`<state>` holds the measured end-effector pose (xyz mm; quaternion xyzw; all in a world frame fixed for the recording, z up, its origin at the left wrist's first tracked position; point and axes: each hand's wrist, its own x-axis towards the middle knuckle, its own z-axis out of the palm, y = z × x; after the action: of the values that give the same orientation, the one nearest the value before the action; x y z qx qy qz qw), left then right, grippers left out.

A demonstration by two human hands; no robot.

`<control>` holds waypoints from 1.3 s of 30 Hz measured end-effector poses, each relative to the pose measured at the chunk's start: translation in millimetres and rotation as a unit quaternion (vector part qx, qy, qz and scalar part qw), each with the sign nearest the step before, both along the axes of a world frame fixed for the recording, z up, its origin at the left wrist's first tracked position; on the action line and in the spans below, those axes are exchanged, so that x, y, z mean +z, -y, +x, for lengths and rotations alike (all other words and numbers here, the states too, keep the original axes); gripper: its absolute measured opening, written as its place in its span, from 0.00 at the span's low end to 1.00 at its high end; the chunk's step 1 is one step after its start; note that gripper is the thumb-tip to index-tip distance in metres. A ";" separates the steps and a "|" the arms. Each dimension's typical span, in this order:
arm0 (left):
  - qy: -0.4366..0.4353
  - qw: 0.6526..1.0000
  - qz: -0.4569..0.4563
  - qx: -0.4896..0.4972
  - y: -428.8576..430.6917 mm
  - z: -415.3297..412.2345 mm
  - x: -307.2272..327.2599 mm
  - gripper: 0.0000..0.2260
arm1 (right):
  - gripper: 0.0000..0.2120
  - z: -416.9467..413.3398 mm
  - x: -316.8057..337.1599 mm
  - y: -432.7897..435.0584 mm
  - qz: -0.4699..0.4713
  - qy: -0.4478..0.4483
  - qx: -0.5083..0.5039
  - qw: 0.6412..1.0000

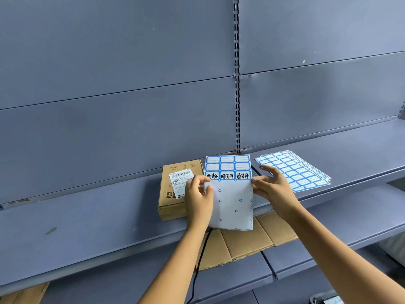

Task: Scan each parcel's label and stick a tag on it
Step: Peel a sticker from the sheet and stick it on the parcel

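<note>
My left hand [198, 194] pinches the tag sheet [230, 200] by its left edge. My right hand [274, 189], fingers spread loose, touches its right edge. Parcel [168, 202] flat on shelf [87, 216] just left, label [180, 179] up (barcode showing). Spare sheets [293, 170] right.

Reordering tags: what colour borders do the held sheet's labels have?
Blue borders on the white label sheet; head view.

Shelf [87, 216] and back panels [109, 62] are showing flat grey-blue. Parcel [173, 207] is showing plain tan; its label [179, 181] is showing white with black barcode print. Tag sheet [228, 167] is showing white tags in blue frames, one row carrying black handwriting; the lower part is running bare white with small blue diamonds. Stack of sheets [293, 170] is repeating the blue-framed grid. Flattened cardboard [247, 240] is showing tan, cable [200, 255] black.
</note>
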<state>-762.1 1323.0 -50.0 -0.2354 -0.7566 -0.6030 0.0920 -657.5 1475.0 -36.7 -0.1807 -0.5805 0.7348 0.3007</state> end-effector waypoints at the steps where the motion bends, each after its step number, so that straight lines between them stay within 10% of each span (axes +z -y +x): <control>1: -0.053 0.998 -0.016 0.035 -1.7 -0.2 -2.1 0.09 | 0.23 -0.5 0.6 1.3 0.007 -0.006 -0.003 1.000; 7: -0.297 0.948 -0.106 0.036 -19.5 14.4 10.0 0.09 | 0.19 -5.3 4.0 12.8 0.088 -0.026 0.005 0.996; 22: -0.230 0.967 -0.111 0.003 -23.7 18.7 15.1 0.03 | 0.18 0.9 9.0 19.0 0.177 -0.024 0.031 0.984; 39: -0.430 0.894 -0.125 0.007 -18.0 8.3 14.6 0.09 | 0.21 6.3 11.9 20.6 0.188 -0.021 0.025 0.982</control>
<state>-753.8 1341.1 -35.4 -0.4761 -0.7139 -0.3430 0.3822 -651.3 1454.4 -24.8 -0.0912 -0.7063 0.6235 0.3226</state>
